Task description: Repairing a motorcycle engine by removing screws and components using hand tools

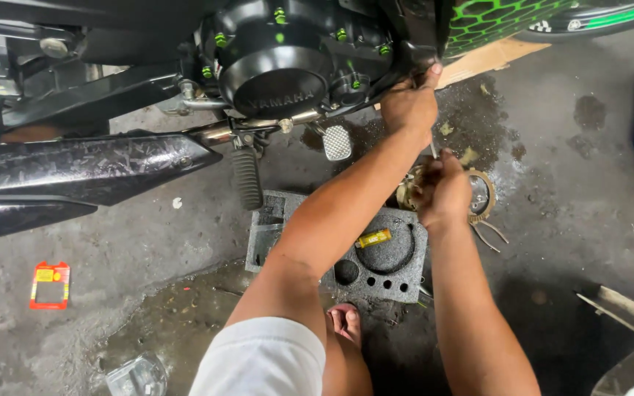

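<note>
Hands at the lower right edge of a motorcycle engine, seen from above. Left hand (pixel 409 105) reaches up and forward to the black engine casing (pixel 280 51), its fingers curled over the casing's lower edge and pressed against it; whether they pinch anything small there cannot be told. Right hand (pixel 443 192) sits just below and slightly to the right of the left hand, closed in a fist around a thin pale rod-like tool (pixel 433 149), whose tip rises out of the top of the fist toward the left hand (its kind is too small to make out). Directly behind the right fist, partly hidden by it, lie round friction plates (pixel 483 196) on the concrete floor (pixel 148 249), with two thin bent metal pieces just beyond them to the lower right. Below the right wrist and under the left forearm rests a grey moulded foam tray (pixel 398 271) with round recesses, a small yellow tube (pixel 373 237) lying in it close to the left forearm. Left of the left hand, under the casing, stand the chequered brake pedal (pixel 337 142) and, farther left, the ribbed rubber footpeg (pixel 247 178). Well apart to the lower left lies an orange blister card (pixel 50 284). A bare foot (pixel 346 323) shows beneath the tray, between the two forearms.
</note>
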